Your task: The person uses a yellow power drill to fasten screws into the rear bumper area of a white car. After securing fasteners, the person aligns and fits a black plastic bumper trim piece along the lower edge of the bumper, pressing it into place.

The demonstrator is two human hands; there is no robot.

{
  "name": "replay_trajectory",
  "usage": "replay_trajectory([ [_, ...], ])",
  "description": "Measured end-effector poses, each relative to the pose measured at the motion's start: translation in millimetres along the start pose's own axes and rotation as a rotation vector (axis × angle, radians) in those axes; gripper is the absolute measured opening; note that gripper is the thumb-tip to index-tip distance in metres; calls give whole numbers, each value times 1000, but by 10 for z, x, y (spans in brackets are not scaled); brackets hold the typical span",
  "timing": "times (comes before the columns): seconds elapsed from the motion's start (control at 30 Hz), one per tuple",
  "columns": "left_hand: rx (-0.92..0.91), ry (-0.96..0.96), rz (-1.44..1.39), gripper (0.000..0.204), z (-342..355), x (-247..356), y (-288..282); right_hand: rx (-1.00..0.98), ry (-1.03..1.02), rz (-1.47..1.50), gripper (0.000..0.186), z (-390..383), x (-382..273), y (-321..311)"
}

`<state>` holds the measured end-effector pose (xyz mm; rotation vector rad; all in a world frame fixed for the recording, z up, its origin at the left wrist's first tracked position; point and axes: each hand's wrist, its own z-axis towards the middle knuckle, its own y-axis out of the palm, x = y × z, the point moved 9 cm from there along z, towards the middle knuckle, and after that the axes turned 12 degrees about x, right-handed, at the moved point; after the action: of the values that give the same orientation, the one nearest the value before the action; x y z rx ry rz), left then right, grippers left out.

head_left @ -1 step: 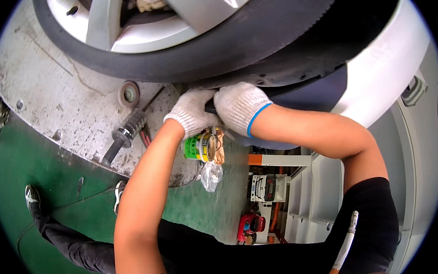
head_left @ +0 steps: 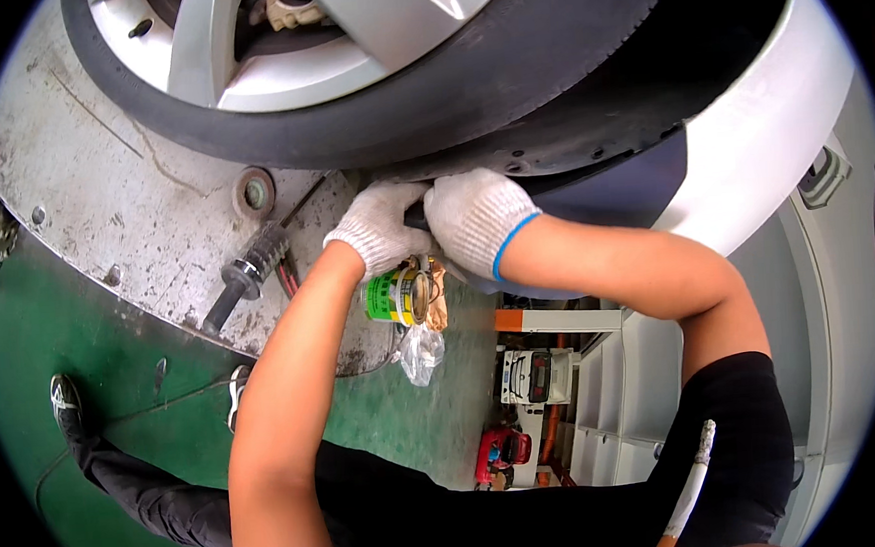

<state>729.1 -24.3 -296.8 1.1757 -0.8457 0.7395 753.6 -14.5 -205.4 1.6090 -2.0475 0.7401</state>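
Both my hands wear white knitted gloves and meet just below the tyre (head_left: pixel 368 127), at the lower edge of the black wheel-arch liner (head_left: pixel 550 151). My left hand (head_left: pixel 383 227) is closed, its fingertips curled towards the other hand. Right beside it, my right hand (head_left: pixel 476 219), with a blue cuff edge, is closed against the liner's edge. A small dark piece (head_left: pixel 416 216) shows between them; what it belongs to is hidden. The dark grey lower bumper (head_left: pixel 623 197) runs off to the right of my right hand, below the white body panel (head_left: pixel 759 123).
On the scuffed grey platform (head_left: pixel 83 205) lie a tape roll (head_left: pixel 254 192) and a black-gripped tool (head_left: pixel 247 270) with a long shaft. Near my left wrist are a green-and-yellow can (head_left: pixel 396 294) and a clear plastic bag (head_left: pixel 422 355). A cable (head_left: pixel 165 400) crosses the green floor.
The whole view has shifted very slightly. Both hands stay closed at the same edge.
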Motion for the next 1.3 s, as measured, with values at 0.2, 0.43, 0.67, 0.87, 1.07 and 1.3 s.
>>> replay_trajectory([
  [0.2,-18,84,64,52,48,97,42,731,-201,314,21,-654,-178,-466],
  [0.43,13,29,147,55,-20,180,78,594,-633,650,19,-1479,-573,-391],
  [0.67,40,-51,22,46,-12,-85,149,606,-445,347,41,-826,39,-311],
  [0.87,170,106,125,44,-55,61,54,873,-504,541,41,-927,112,-269],
  [1.07,390,122,414,52,-229,189,-102,805,-424,554,41,-1182,185,-695],
  [1.3,478,-78,643,83,-309,210,-167,1131,-383,337,40,-1605,716,-842],
])
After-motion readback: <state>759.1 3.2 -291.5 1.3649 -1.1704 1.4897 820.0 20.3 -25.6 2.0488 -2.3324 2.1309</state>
